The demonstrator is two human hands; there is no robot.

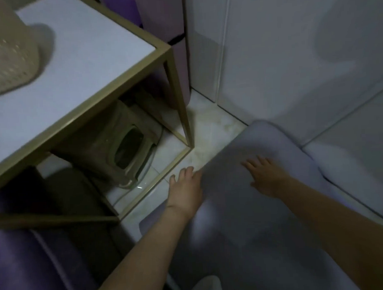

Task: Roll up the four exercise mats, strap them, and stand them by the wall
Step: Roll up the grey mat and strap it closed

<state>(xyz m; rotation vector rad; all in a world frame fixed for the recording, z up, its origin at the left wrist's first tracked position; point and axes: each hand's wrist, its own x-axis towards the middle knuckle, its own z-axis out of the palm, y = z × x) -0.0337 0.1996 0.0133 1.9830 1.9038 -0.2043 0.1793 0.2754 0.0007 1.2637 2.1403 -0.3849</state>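
A light grey-lilac exercise mat [262,146] lies unrolled on the floor, its rounded far end near the wall corner. My right hand [264,174] rests flat on top of it, fingers spread. At the mat's left edge my left hand [185,184] reaches out with straight fingers, touching or just beside that edge. A rolled purple mat [171,17] with a dark strap stands upright against the wall behind the table. Another purple mat [34,269] lies at the lower left. The picture is blurred by motion.
A side table with a gold metal frame [173,80] and a pale top stands at left, a beige perforated basket [7,53] on it. A dark stool [112,147] sits underneath. White tiled walls [291,54] close the corner; pale floor tile [209,127] shows between table and mat.
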